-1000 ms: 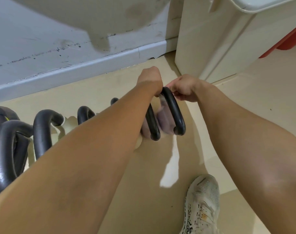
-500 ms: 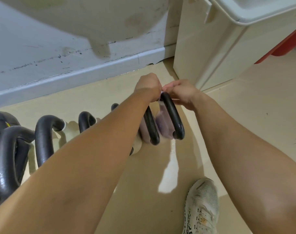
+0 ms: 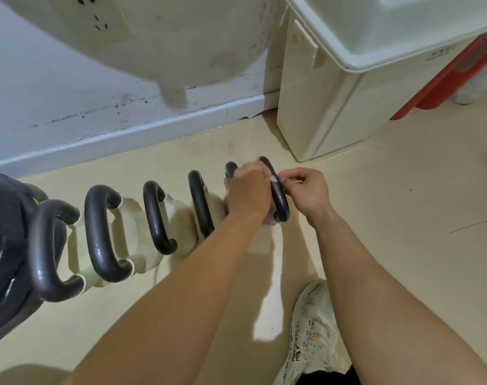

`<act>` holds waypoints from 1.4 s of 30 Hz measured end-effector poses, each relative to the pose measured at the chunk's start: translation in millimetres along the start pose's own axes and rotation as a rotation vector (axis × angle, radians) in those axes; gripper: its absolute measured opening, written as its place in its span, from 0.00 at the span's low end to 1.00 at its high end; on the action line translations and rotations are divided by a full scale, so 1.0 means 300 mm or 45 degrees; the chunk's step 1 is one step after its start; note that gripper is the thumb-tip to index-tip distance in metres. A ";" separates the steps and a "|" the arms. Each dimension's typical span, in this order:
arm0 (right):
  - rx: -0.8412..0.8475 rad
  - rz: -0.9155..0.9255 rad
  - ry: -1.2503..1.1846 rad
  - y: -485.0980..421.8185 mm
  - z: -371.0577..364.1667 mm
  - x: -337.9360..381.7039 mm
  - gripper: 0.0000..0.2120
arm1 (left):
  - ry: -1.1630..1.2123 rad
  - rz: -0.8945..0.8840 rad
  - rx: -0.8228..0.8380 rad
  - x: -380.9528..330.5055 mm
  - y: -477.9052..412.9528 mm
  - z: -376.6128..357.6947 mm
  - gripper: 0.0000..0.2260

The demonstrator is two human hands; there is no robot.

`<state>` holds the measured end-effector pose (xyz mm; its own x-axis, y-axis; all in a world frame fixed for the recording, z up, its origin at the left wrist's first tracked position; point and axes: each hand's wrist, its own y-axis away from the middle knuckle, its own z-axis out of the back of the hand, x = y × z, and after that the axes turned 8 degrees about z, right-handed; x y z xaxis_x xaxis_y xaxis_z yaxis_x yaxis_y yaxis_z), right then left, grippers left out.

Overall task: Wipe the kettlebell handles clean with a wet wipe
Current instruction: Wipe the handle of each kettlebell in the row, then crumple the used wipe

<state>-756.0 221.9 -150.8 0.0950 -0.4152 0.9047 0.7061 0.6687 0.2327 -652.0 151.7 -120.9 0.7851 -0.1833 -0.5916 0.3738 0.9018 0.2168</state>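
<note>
A row of kettlebells with black handles stands on the floor, running from the left to the middle. At the right end, the rightmost kettlebell handle [image 3: 280, 201] rises over a pinkish body. My left hand [image 3: 248, 190] is curled in a fist against the left side of that handle, near its top. My right hand [image 3: 303, 190] is on the other side, its fingertips pinching a small white bit of wet wipe [image 3: 274, 178] against the handle. Most of the wipe is hidden by my hands.
Other kettlebell handles [image 3: 156, 218] [image 3: 100, 234] [image 3: 50, 251] line up to the left, on cream bodies. A white cabinet [image 3: 334, 112] stands just behind and to the right, and a wall skirting [image 3: 125, 140] runs behind. My white shoe [image 3: 311, 323] is on the floor below my right arm.
The view has pulled back and up, so more of the kettlebell row shows. Both hands stay at the rightmost handle; the right hand's fingers now pinch the white wipe on it.
</note>
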 end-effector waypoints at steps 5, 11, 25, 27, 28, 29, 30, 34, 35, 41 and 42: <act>-0.076 -0.145 -0.019 0.156 0.032 -0.082 0.09 | 0.104 -0.001 0.046 0.030 0.137 -0.032 0.07; -0.208 -0.315 -0.050 0.240 0.047 -0.087 0.11 | 0.140 -0.091 0.237 0.037 0.279 -0.043 0.06; 0.465 0.039 0.011 0.419 0.070 0.136 0.04 | 1.313 0.322 0.313 -0.102 0.356 0.332 0.10; 0.397 0.008 -0.026 0.434 0.061 0.157 0.03 | 1.458 0.293 0.309 -0.117 0.356 0.392 0.10; 0.352 -0.018 -0.078 0.446 0.060 0.177 0.03 | 1.538 0.291 0.324 -0.123 0.357 0.421 0.08; 0.298 -0.044 -0.149 0.452 0.061 0.199 0.07 | 1.625 0.307 0.357 -0.128 0.361 0.450 0.07; 0.261 -0.072 -0.229 0.461 0.065 0.229 0.14 | 1.690 0.323 0.406 -0.134 0.365 0.479 0.07; 0.156 -0.231 -0.826 0.482 0.100 0.375 0.21 | 1.650 0.286 0.566 -0.146 0.378 0.559 0.10; 0.127 -0.252 -0.976 0.481 0.117 0.411 0.19 | 1.601 0.269 0.571 -0.149 0.381 0.573 0.11; 0.207 -0.013 -0.735 0.465 0.214 0.615 0.12 | 1.216 0.153 0.272 -0.178 0.380 0.602 0.09; 0.272 0.055 -0.565 0.473 0.226 0.649 0.10 | 1.217 0.136 0.226 -0.189 0.377 0.602 0.09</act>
<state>-684.9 277.7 82.6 -0.2198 -0.1125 0.9690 0.5440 0.8104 0.2175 -565.0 193.4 77.3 0.1169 0.3610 -0.9252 0.4544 0.8090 0.3730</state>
